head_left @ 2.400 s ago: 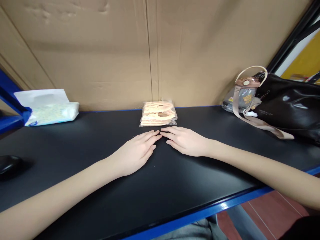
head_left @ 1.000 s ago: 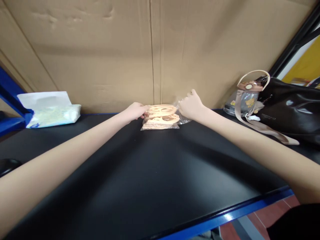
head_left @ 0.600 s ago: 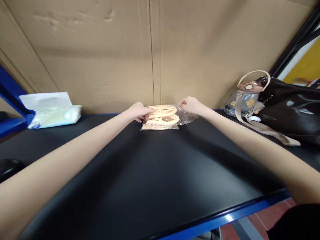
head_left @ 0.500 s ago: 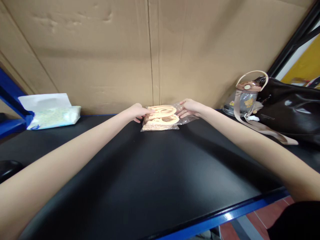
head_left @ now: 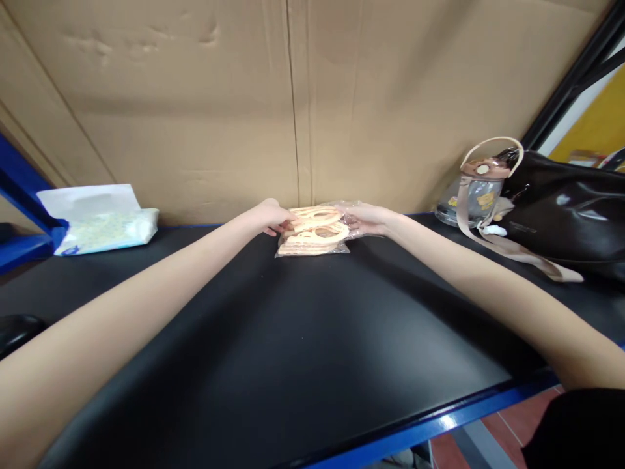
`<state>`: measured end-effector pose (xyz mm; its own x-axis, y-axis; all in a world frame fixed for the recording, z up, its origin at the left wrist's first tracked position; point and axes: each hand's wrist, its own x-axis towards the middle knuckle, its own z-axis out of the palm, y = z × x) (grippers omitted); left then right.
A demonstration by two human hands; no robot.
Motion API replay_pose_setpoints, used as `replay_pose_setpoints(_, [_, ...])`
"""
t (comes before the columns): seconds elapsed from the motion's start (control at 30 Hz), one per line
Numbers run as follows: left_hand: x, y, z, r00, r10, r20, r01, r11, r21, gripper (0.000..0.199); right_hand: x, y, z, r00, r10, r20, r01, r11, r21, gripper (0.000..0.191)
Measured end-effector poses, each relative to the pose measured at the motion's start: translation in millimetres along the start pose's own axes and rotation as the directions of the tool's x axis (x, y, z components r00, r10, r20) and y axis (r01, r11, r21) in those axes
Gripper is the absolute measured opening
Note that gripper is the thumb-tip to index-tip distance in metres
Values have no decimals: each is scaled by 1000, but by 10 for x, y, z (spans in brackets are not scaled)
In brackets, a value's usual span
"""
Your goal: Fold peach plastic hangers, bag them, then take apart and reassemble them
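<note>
A clear plastic bag (head_left: 312, 251) lies flat at the back of the black table, against the cardboard. Inside it is a stack of cream looped pieces (head_left: 319, 233) with oval openings; their exact kind is unclear. My left hand (head_left: 274, 216) is closed on the left edge of the bag, thumb on top and fingers curled beneath. At the bag's right end, my right hand (head_left: 364, 219) has its fingers around the ends of the looped pieces. Loose clear film covers part of that hand, so some fingertips are hard to see.
A white tissue pack (head_left: 105, 228) sits at the back left. To the right stand a clear water bottle (head_left: 483, 195) with a beige strap and a black leather bag (head_left: 566, 215). A dark rounded object (head_left: 18, 331) is at the left edge. Cardboard (head_left: 195, 98) walls the back.
My right hand has moved left and slightly down, from the loose film to the ends of the looped pieces. The left hand keeps nearly the same place on the bag.
</note>
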<state>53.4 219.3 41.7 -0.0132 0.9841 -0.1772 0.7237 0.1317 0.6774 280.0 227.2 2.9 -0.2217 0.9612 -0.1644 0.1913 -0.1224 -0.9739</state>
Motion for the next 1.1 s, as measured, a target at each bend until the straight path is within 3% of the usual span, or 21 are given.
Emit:
replay_pose_setpoints(0.2, [-193, 44, 90, 988, 85, -129, -109, 975, -192, 10, -135, -61, 84, 997, -60, 56, 56, 995, 80, 19])
replay_pose_setpoints(0.33, [-475, 92, 185, 979, 111, -173, -179, 871, -457, 7, -404, -129, 177, 992, -118, 36, 111, 982, 150, 17])
replay_pose_setpoints(0.47, [-907, 77, 250, 992, 118, -44, -116, 728, -675, 18, -823, -58, 330, 995, -100, -28, 104, 951, 290, 11])
replay_pose_setpoints(0.5, [-1022, 43, 264, 991, 132, 22, -75, 682, -728, 26, -939, -9, 380, 992, -125, -26, 126, 936, 330, 12])
replay_pose_setpoints(0.57, [-1233, -68, 301, 978, 134, 160, 76, 487, -870, 36, -1161, 112, 482, 982, -189, -12, 180, 910, 374, 19])
replay_pose_setpoints(0.67, [-1477, -306, 375, 962, 65, 266, 221, 391, -894, 33, -1432, 281, 608, 985, -173, -5, 162, 913, 375, 33])
replay_pose_setpoints(0.77, [-1640, -525, 428, 931, 87, 353, 297, 377, -877, 32, -1609, 363, 689, 998, -59, -21, 63, 938, 342, 40])
replay_pose_setpoints(0.87, [-1735, -653, 415, 931, 74, 356, 300, 398, -867, 29, -1709, 358, 753, 1000, -4, 10, 1, 945, 328, 40])
replay_pose_setpoints(1.0, [-1750, -749, 329, 976, -112, 189, 219, 460, -861, 35, -1766, 324, 825, 1000, -10, -11, 14, 942, 335, 42])
replay_pose_setpoints(1.1, [-1723, -820, 251, 984, -159, 76, 150, 525, -838, 38, -1778, 316, 835, 999, 3, -34, 7, 957, 291, 40])
